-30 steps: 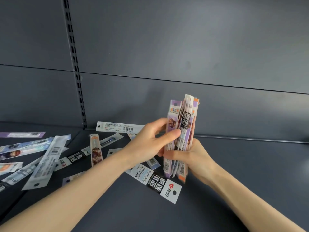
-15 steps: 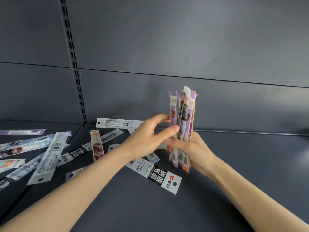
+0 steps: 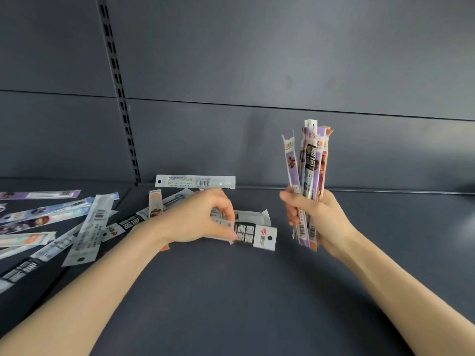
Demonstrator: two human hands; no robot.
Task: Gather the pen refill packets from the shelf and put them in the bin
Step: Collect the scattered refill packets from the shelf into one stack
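My right hand [image 3: 314, 217] grips an upright bundle of pen refill packets [image 3: 309, 163], purple, white and orange, above the dark grey shelf [image 3: 231, 291]. My left hand [image 3: 200, 219] is down on the shelf, fingers pinching a black-and-white refill packet [image 3: 253, 233] that lies flat, with another white packet [image 3: 250, 217] just behind it. A long white packet [image 3: 195, 181] leans at the back wall. Several more packets [image 3: 51, 222] lie scattered on the shelf to the left. The bin is out of sight.
The shelf's grey back panel [image 3: 257, 73] rises behind, with a slotted upright rail [image 3: 118, 88] at left. A seam between two shelf boards [image 3: 38, 299] runs diagonally on the left.
My left hand has left the bundle and dropped to the black-and-white packet on the shelf. My right hand has carried the bundle to the right.
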